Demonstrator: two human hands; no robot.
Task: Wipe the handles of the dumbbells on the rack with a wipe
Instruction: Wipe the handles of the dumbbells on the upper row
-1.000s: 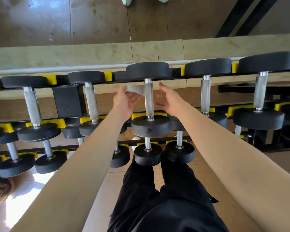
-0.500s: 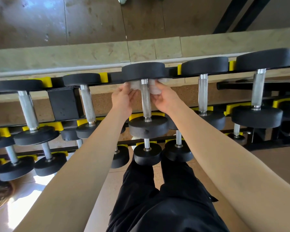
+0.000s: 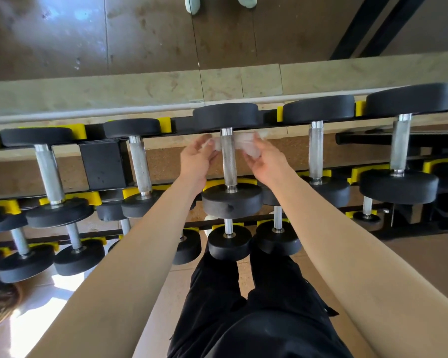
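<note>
A black steel rack (image 3: pixel 102 164) with yellow saddles (image 3: pixel 166 124) stands against a pale stone ledge (image 3: pixel 114 91), with speckled brown floor beneath. The middle dumbbell (image 3: pixel 225 116) has round matte black heads and a knurled steel handle (image 3: pixel 229 161). A crumpled white wipe (image 3: pixel 246 146) loops behind the handle's top. The left hand (image 3: pixel 195 158) pinches one end and the right hand (image 3: pixel 265 164) grips the other. Smaller dumbbells (image 3: pixel 229 242) sit on the tier below.
</note>
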